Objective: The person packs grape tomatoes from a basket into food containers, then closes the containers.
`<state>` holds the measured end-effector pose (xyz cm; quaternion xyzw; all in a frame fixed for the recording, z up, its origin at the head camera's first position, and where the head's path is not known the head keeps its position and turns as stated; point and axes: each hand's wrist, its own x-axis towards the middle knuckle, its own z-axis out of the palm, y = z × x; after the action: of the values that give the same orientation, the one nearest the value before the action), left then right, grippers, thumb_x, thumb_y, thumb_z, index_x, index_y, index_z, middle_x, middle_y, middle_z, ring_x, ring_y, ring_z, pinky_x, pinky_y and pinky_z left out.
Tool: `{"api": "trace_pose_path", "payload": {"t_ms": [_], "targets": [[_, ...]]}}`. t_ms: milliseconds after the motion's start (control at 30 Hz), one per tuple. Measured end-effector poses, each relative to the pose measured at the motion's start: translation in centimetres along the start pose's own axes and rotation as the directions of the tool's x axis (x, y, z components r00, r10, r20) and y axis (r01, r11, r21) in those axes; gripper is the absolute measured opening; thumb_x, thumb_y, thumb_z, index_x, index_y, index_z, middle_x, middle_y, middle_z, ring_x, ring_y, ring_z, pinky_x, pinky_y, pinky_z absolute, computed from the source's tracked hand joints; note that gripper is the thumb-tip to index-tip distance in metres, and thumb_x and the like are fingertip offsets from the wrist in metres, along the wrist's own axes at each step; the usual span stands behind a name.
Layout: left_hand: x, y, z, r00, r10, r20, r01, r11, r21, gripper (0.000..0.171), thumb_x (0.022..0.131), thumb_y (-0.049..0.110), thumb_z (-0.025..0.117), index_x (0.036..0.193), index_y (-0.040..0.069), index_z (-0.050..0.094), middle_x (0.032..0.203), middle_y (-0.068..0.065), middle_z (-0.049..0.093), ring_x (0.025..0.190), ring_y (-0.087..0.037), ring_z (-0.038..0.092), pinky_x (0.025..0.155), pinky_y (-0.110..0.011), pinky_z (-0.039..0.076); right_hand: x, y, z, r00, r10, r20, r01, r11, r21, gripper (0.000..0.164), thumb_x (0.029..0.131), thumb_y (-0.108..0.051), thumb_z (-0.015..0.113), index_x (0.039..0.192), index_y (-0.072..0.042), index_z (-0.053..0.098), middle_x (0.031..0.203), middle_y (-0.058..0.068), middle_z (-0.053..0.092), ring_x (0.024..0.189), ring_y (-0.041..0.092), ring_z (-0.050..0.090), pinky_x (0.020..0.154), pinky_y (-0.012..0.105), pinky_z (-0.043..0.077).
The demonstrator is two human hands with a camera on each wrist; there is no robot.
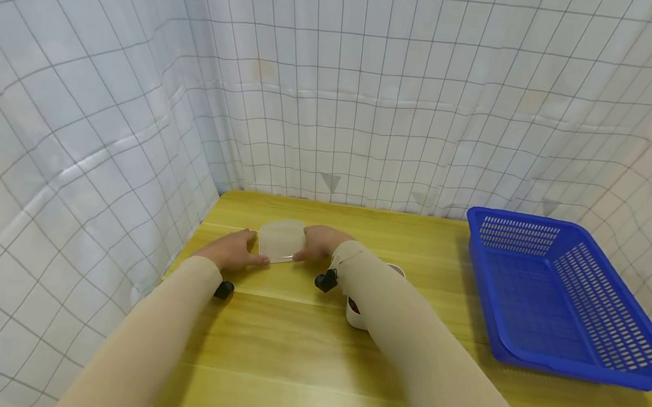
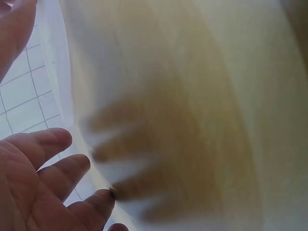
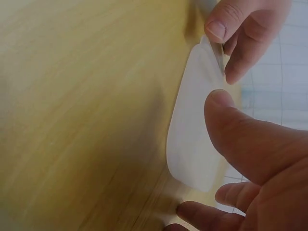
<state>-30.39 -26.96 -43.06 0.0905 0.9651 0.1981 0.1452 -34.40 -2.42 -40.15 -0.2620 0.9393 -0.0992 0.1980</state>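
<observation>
A whitish translucent lid-like piece [image 1: 281, 240] with rounded corners lies flat, close over the wooden table, between both hands. My left hand [image 1: 233, 250] is at its left side, thumb by the near corner. In the left wrist view the fingers of that hand [image 2: 79, 173] are spread and nearly straight beside the piece's edge. Across from it, my right hand [image 1: 323, 243] has its thumb at the near right corner and fingers along the right edge. The right wrist view shows the white piece [image 3: 192, 120] edge-on, with the right thumb [image 3: 236, 130] reaching over it.
A white container [image 1: 356, 319] with something dark red inside stands partly hidden under the right forearm. To the right is a blue slotted plastic basket [image 1: 482, 299]. Grid-patterned white sheeting [image 1: 393, 74] closes off the back and sides of the yellow wooden table [image 1: 267, 365].
</observation>
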Motion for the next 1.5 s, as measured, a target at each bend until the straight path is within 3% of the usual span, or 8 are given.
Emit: {"api": "trace_pose_path", "payload": {"t_ms": [200, 567, 667, 800, 967, 1233, 1500], "targets": [[0.1, -0.1, 0.1, 1.000, -0.007, 0.008, 0.007, 1.000, 0.020, 0.093, 0.095, 0.060, 0.070, 0.160, 0.002, 0.041, 0.166, -0.030, 0.034, 0.151, -0.051, 0.038, 0.122, -0.063, 0.035, 0.3, 0.0, 0.1, 1.000, -0.012, 0.003, 0.012, 1.000, -0.005, 0.075, 0.101, -0.045, 0.069, 0.157, -0.001, 0.045, 0.154, 0.016, 0.056, 0.142, 0.030, 0.054, 0.122, 0.042, 0.041], [0.1, -0.1, 0.2, 1.000, -0.005, 0.004, 0.005, 1.000, 0.013, 0.089, 0.095, 0.056, 0.072, 0.158, 0.000, 0.043, 0.164, -0.029, 0.038, 0.150, -0.050, 0.040, 0.122, -0.062, 0.036, 0.5, -0.3, 0.3, 1.000, -0.011, -0.022, 0.012, 1.000, 0.026, 0.070, 0.101, -0.042, 0.070, 0.153, 0.001, 0.050, 0.149, 0.017, 0.060, 0.134, 0.030, 0.059, 0.118, 0.042, 0.045], [0.1, -0.1, 0.3, 1.000, -0.007, -0.002, 0.007, 1.000, 0.013, 0.090, 0.095, 0.056, 0.072, 0.159, 0.000, 0.042, 0.164, -0.029, 0.038, 0.150, -0.051, 0.038, 0.122, -0.063, 0.035, 0.6, -0.2, 0.5, 1.000, -0.007, -0.030, 0.007, 1.000, 0.023, 0.064, 0.101, -0.040, 0.070, 0.148, 0.001, 0.055, 0.143, 0.016, 0.064, 0.126, 0.028, 0.062, 0.112, 0.040, 0.048], [0.1, -0.1, 0.3, 1.000, 0.005, -0.014, -0.004, 1.000, 0.017, 0.088, 0.096, 0.056, 0.072, 0.158, 0.000, 0.043, 0.162, -0.029, 0.040, 0.149, -0.052, 0.038, 0.121, -0.064, 0.035, 0.7, -0.1, 0.7, 0.999, 0.006, -0.034, -0.008, 0.997, -0.071, 0.049, 0.101, -0.041, 0.070, 0.128, 0.000, 0.067, 0.121, 0.012, 0.072, 0.099, 0.023, 0.061, 0.102, 0.040, 0.051], [0.2, -0.1, 0.4, 1.000, 0.019, -0.018, -0.018, 0.999, 0.049, 0.086, 0.097, 0.055, 0.070, 0.159, 0.001, 0.043, 0.164, -0.032, 0.036, 0.151, -0.054, 0.033, 0.123, -0.065, 0.032, 0.7, -0.2, 0.9, 0.999, 0.021, -0.040, -0.028, 0.984, -0.173, 0.043, 0.101, -0.044, 0.069, 0.113, -0.003, 0.074, 0.105, 0.007, 0.072, 0.086, 0.019, 0.055, 0.108, 0.042, 0.047], [0.3, 0.0, 0.5, 1.000, 0.009, -0.007, -0.008, 0.998, 0.064, 0.085, 0.098, 0.054, 0.069, 0.160, 0.002, 0.041, 0.166, -0.032, 0.032, 0.153, -0.056, 0.028, 0.124, -0.067, 0.028, 0.6, -0.3, 1.1, 0.999, 0.020, -0.025, -0.023, 0.992, -0.123, 0.042, 0.101, -0.043, 0.069, 0.113, -0.002, 0.072, 0.097, 0.004, 0.062, 0.082, 0.018, 0.049, 0.080, 0.031, 0.044], [0.2, 0.4, 0.4, 1.000, 0.017, -0.005, -0.016, 0.999, 0.049, 0.082, 0.098, 0.050, 0.070, 0.159, 0.001, 0.043, 0.166, -0.031, 0.032, 0.154, -0.055, 0.026, 0.125, -0.065, 0.028, 0.5, -0.3, 1.1, 1.000, 0.015, -0.015, -0.015, 1.000, -0.005, 0.044, 0.099, -0.040, 0.074, 0.116, 0.000, 0.069, 0.097, 0.005, 0.060, 0.084, 0.019, 0.049, 0.079, 0.030, 0.042]]}}
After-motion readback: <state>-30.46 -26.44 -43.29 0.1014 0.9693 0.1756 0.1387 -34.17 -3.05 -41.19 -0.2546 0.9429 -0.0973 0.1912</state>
